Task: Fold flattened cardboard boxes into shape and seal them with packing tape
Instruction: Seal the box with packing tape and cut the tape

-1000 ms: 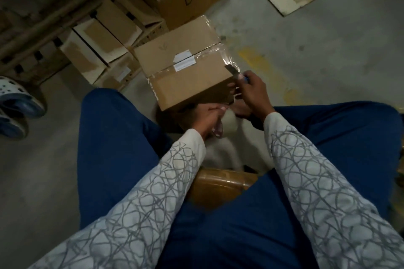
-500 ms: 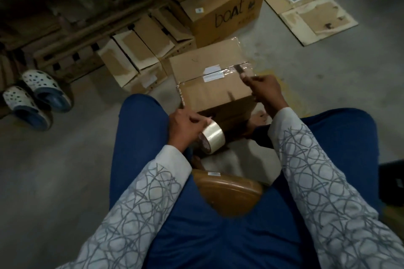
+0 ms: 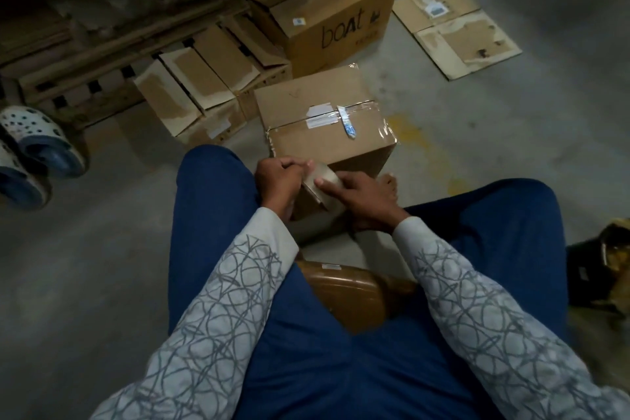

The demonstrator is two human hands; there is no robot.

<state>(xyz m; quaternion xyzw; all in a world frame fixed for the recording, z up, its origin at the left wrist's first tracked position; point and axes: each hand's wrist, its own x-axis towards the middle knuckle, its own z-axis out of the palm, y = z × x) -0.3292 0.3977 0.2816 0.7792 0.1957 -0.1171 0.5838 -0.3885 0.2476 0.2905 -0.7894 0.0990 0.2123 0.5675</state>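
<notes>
Both hands meet on the pale roll of clear packing tape at the centre of the frame: my left hand pinches its rim, my right hand curls over the drum with the thumb on the film. I judge the roll light, stiff at the core and slick outside, so the rim is the place to hold. Just above it, the brown cardboard box sits on the grey concrete floor with its top seam taped and a small blue-handled cutter lying on the lid. It is probably light and easily dented, so best taken by its corners.
</notes>
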